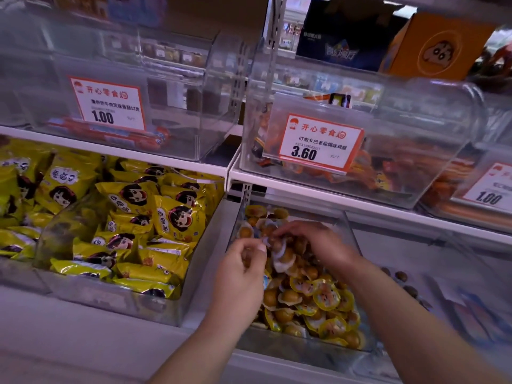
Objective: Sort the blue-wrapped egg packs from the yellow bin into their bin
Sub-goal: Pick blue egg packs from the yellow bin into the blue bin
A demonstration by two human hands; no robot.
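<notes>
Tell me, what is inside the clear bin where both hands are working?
The clear bin holds small round egg packs, many with yellow wrappers. The left hand and right hand pinch packs near the top. Whatever lies under the hands and deeper in the pile is covered.

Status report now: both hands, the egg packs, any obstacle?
Left hand pinching one small pack. Right hand gripping egg packs over yellow bin. No obstacle seen.
</notes>
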